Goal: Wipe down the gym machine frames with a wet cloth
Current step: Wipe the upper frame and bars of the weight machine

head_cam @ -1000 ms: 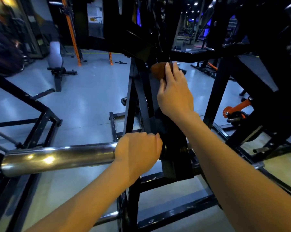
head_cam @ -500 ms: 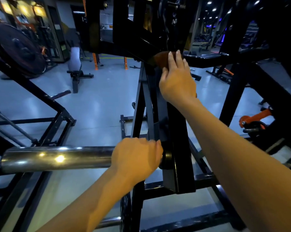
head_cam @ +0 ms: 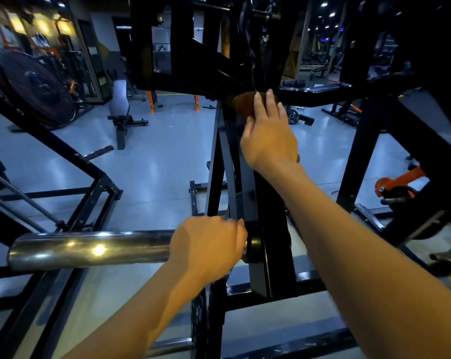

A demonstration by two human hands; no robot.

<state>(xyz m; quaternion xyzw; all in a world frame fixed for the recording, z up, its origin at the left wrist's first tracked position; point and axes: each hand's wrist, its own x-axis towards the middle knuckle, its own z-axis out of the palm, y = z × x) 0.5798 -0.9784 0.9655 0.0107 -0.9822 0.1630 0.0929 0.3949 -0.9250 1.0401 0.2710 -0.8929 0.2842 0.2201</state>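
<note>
Two bare hands worked on the black machine frame (head_cam: pixel 260 203) that rose through the middle of the view. At about 12 o'clock, the right hand (head_cam: pixel 269 137) pressed a brown cloth (head_cam: pixel 242 103) flat against the upright, just below the junction where a crossbeam met it; its fingers (head_cam: pixel 269 102) lay straight and close together over the cloth, and only the cloth's upper left part showed past the fingertips. Toward 6 o'clock, the left hand (head_cam: pixel 208 246) was wrapped around a polished chrome weight sleeve (head_cam: pixel 94 248), its fingers curled tight over the bar right beside the black collar where the sleeve joined the frame. The sleeve ran out horizontally toward 9 o'clock, catching bright reflections. At 10 o'clock a large weight plate (head_cam: pixel 35 86) hung on another machine, and a padded bench (head_cam: pixel 120 104) stood on the pale glossy floor (head_cam: pixel 154 156) near 11 o'clock. At 3 o'clock an orange bracket (head_cam: pixel 400 181) stuck out from dark equipment.
</note>
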